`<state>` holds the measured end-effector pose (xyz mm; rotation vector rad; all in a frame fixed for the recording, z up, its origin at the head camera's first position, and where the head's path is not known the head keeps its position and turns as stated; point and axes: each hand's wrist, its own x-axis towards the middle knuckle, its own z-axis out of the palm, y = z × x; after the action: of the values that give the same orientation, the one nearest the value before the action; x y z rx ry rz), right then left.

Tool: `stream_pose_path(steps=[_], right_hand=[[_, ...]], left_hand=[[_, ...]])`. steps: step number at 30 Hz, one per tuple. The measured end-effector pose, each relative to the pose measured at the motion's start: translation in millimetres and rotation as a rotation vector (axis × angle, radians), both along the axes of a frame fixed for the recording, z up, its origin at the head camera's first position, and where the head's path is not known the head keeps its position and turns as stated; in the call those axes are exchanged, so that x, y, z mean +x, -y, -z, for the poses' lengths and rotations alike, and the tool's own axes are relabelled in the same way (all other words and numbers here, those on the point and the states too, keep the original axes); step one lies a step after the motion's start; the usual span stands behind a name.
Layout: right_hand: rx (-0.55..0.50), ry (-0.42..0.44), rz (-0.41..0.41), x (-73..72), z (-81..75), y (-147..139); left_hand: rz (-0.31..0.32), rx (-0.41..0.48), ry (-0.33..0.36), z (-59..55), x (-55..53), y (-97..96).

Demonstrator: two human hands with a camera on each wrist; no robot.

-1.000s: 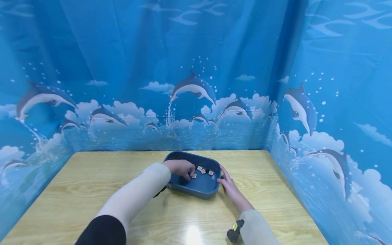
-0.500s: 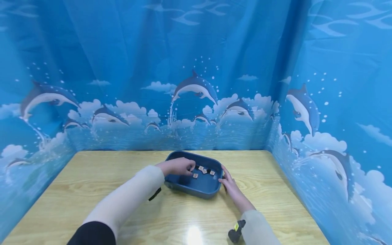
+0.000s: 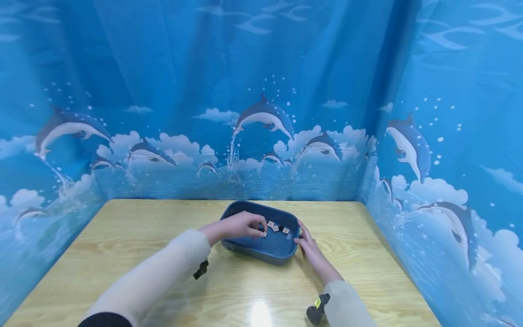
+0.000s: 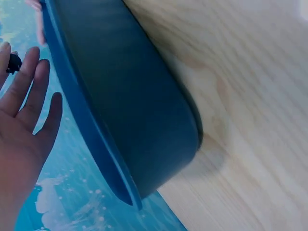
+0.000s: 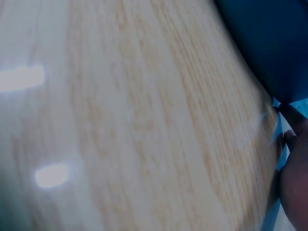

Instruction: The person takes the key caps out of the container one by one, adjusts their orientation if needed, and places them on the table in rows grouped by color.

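Dark blue oblong plastic basin (image 3: 261, 257) with rounded corners stands at the middle of the far part of a pale wood-grain worktop (image 3: 147, 227), turned slightly askew. Nearest to where I stand, a white patch of glare (image 3: 260, 313) shines on the bare wood. To its left reaches a pale sleeve ending in a black band near the elbow, and a black strap (image 3: 200, 270) hangs under that wrist. Across from it, the right sleeve (image 3: 351, 302) is also pale, with a black wrist fitting (image 3: 317, 309) marked in yellow beside it.

Further in, the right hand (image 3: 309, 247) rests against the basin's right end, thumb and forefinger set apart and touching the rim. The left hand (image 3: 244, 225) dips over the left side, thumb and forefinger pinching a small black piece (image 4: 13, 63); its other fingers fan out.

Inside the basin, a small pale square tile (image 3: 264, 235) lies just by the left fingertips. Beyond it, three similar marked tiles (image 3: 275, 228) and a round black piece (image 3: 280, 228) sit close together toward the right. Behind everything hangs a blue curtain (image 3: 204, 68) printed with leaping dolphins and white clouds.
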<state>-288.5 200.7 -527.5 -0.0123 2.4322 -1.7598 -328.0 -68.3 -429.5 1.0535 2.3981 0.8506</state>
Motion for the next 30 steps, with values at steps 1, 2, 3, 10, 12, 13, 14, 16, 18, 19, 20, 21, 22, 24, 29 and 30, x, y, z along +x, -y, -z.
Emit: stream_pose_path(steps=[1,2,3,10,12,13,14,16,18,19,20,21,22,24,29,30], right_hand=[[0.0,0.001,0.001,0.2,0.4,0],[-0.001,0.0,0.001,0.4,0.8,0],[-0.002,0.0,0.001,0.5,1.1,-1],[-0.007,0.012,-0.002,2.0,0.0,-1],[-0.005,0.014,-0.002,2.5,-0.3,0],[-0.003,0.014,-0.003,2.6,-0.3,0],[-0.003,0.011,-0.004,2.6,-0.3,0],[-0.004,0.012,-0.005,2.7,-0.8,0],[0.0,0.007,-0.006,2.5,-0.5,0],[0.001,0.008,-0.005,2.3,-0.8,0],[0.001,0.011,-0.003,2.2,-1.3,0],[0.004,0.015,-0.001,2.2,-1.7,0],[0.006,0.021,-0.001,2.3,-2.0,-1],[0.009,0.033,0.0,2.5,-2.9,-1],[0.008,0.049,-0.004,3.4,-4.0,1],[0.007,0.049,-0.006,3.4,-3.5,1]], left_hand=[[-0.003,0.024,0.008,-1.5,3.5,-0.2],[-0.004,0.046,0.014,-2.8,6.9,-0.3],[-0.007,0.059,0.017,-4.5,10.5,-0.4],[-0.021,0.114,0.033,-10.0,33.9,3.0],[-0.042,0.138,0.039,-9.2,39.3,6.0],[-0.054,0.149,0.036,-8.2,41.6,7.9],[-0.067,0.158,0.037,-6.9,43.7,9.9],[-0.088,0.173,0.038,-4.7,48.1,14.4],[-0.103,0.183,0.04,-2.5,52.4,19.0],[-0.11,0.192,0.043,-1.9,54.2,21.3],[-0.118,0.2,0.052,-1.6,56.2,23.5],[-0.129,0.211,0.061,-1.2,58.2,25.8],[-0.141,0.223,0.068,-0.7,60.3,28.2],[-0.172,0.244,0.076,1.3,64.3,32.9],[-0.236,0.287,0.044,12.8,73.6,47.9],[-0.246,0.294,0.036,15.9,75.0,51.3]])
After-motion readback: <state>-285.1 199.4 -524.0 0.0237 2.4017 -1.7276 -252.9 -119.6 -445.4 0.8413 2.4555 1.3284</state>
